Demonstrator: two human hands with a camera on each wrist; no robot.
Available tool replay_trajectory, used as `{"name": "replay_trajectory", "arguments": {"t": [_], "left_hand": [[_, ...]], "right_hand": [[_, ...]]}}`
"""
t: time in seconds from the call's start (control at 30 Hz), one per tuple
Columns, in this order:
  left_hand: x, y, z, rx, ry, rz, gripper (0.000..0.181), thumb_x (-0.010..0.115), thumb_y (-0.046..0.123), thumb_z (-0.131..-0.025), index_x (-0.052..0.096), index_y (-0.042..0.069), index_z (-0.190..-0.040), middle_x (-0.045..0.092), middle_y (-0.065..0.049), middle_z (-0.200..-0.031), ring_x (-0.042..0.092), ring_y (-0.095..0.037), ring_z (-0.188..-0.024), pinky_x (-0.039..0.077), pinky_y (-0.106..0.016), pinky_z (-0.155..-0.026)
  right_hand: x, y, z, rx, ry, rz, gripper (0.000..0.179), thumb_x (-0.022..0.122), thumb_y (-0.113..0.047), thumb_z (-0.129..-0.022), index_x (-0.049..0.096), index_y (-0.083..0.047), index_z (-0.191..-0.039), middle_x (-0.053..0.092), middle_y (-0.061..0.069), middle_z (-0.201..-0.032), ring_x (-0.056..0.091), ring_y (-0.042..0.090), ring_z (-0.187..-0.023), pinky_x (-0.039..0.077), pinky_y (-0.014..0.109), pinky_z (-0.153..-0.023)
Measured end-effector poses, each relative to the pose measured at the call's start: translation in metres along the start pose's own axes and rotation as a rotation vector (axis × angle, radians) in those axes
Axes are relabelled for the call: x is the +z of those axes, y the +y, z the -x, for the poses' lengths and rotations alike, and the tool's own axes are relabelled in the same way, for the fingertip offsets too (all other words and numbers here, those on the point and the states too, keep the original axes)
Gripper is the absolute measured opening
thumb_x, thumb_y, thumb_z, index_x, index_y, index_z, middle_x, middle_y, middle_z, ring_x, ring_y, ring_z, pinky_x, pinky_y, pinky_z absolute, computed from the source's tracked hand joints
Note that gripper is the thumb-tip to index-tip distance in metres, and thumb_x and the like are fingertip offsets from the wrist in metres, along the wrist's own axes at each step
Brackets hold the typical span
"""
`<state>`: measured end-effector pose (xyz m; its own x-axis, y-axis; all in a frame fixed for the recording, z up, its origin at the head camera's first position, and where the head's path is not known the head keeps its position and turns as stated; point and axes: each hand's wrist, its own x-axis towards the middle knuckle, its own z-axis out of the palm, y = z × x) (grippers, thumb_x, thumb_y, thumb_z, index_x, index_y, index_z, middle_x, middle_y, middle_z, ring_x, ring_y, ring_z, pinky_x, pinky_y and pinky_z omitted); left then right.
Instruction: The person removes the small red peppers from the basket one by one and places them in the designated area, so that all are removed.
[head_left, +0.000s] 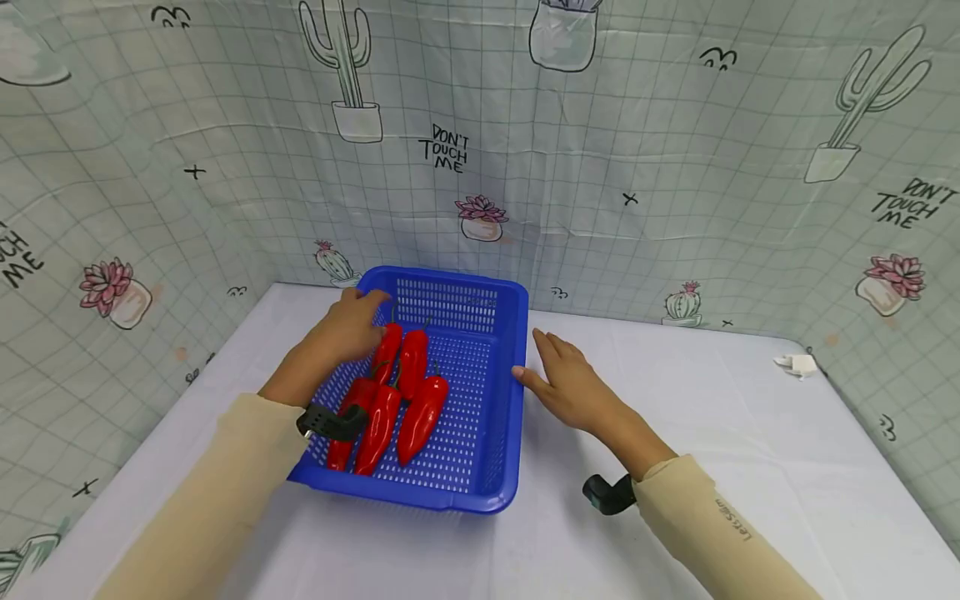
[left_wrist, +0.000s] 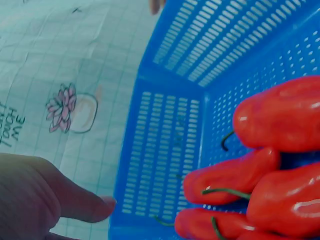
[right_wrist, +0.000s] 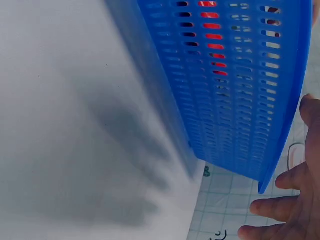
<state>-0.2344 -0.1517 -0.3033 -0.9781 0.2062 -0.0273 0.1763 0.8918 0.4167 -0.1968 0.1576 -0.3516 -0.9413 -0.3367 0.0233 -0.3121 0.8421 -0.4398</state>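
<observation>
A blue plastic basket (head_left: 480,492) with slotted walls is on the white tabletop. Several long, glossy red peppers (head_left: 423,419) with thin green stems lie toward its left side; they also show large in the left wrist view. My left hand (head_left: 347,327) is at the basket's far left rim, its fingers loosely bent; the left wrist view has its thumb (left_wrist: 82,204) right at the rim, the other fingers mostly hidden. Beside the right rim is my right hand (head_left: 570,383), fingers spread and fairly straight, thumb tip at the rim. Neither hand holds a pepper.
A small white object (head_left: 797,365) lies near the table's far right edge. Behind and at both sides hangs a gridded cloth (head_left: 675,125) printed with cacti and lettering. Black straps with camera mounts (head_left: 609,494) sit at the wrists.
</observation>
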Motion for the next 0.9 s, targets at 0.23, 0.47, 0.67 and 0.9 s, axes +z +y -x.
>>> {"name": "replay_trajectory", "arguments": {"t": [0.23, 0.47, 0.67, 0.9], "left_hand": [[-0.004, -0.023, 0.002, -0.068, -0.01, -0.071, 0.066, 0.052, 0.007, -0.086, 0.031, -0.01, -0.147, 0.029, -0.047, -0.139, 0.042, -0.065, -0.118, 0.041, -0.073, -0.092], [0.002, -0.056, 0.003, -0.068, -0.228, 0.2, 0.077, 0.044, 0.012, -0.099, -0.009, -0.001, -0.153, 0.031, -0.047, -0.141, 0.058, -0.056, -0.108, 0.055, -0.061, -0.078], [0.006, -0.061, 0.002, -0.052, -0.231, 0.278, 0.077, 0.041, 0.01, -0.1, -0.013, 0.003, -0.154, 0.02, -0.044, -0.149, 0.052, -0.057, -0.117, 0.048, -0.064, -0.091], [0.01, -0.061, 0.002, -0.073, -0.219, 0.298, 0.076, 0.041, 0.01, -0.1, -0.011, 0.005, -0.155, 0.02, -0.042, -0.151, 0.048, -0.058, -0.122, 0.043, -0.066, -0.097]], "right_hand": [[-0.001, -0.003, 0.003, 0.001, 0.006, 0.019, 0.076, 0.046, -0.044, -0.101, 0.02, 0.003, -0.154, 0.026, 0.028, -0.156, 0.024, 0.047, -0.144, 0.024, 0.061, -0.115], [-0.004, -0.005, 0.004, 0.004, 0.012, 0.013, 0.076, 0.045, -0.046, -0.102, 0.019, 0.001, -0.155, 0.025, 0.027, -0.157, 0.023, 0.047, -0.145, 0.023, 0.062, -0.114], [-0.011, -0.006, 0.001, 0.013, 0.0, -0.027, 0.077, 0.042, -0.047, -0.102, 0.015, 0.002, -0.155, 0.022, 0.029, -0.158, 0.021, 0.046, -0.146, 0.023, 0.06, -0.115], [-0.032, -0.027, -0.014, 0.009, 0.059, -0.14, 0.077, 0.038, -0.049, -0.103, 0.013, 0.001, -0.156, 0.02, 0.023, -0.16, 0.02, 0.04, -0.148, 0.022, 0.056, -0.117]]}}
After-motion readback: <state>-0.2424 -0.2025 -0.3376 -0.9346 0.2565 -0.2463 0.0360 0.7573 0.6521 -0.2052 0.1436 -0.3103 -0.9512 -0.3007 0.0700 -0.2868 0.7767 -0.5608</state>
